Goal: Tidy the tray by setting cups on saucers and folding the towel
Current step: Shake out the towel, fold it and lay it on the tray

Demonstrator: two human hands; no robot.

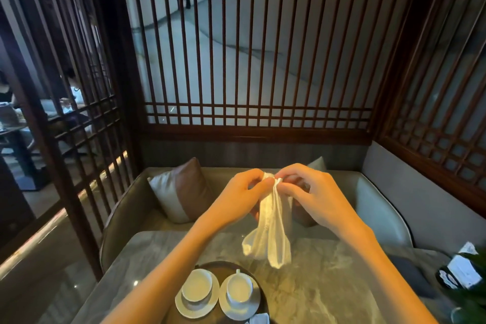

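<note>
A white towel [273,231] hangs bunched in the air above the marble table [328,284]. My left hand [242,194] and my right hand [310,192] both pinch its top edge, close together. Below, on a dark round tray [210,267], two white cups stand on white saucers: the left cup [196,284] on the left saucer [194,306], the right cup [239,288] on the right saucer [238,309]. My left forearm passes over the tray's left side.
A sofa with cushions [181,189] curves behind the table. Dark wooden lattice screens [257,113] enclose the booth. At the right edge stand a dark holder with white packets [460,271] and a green plant [473,294]. A small white item [259,319] lies at the tray's front.
</note>
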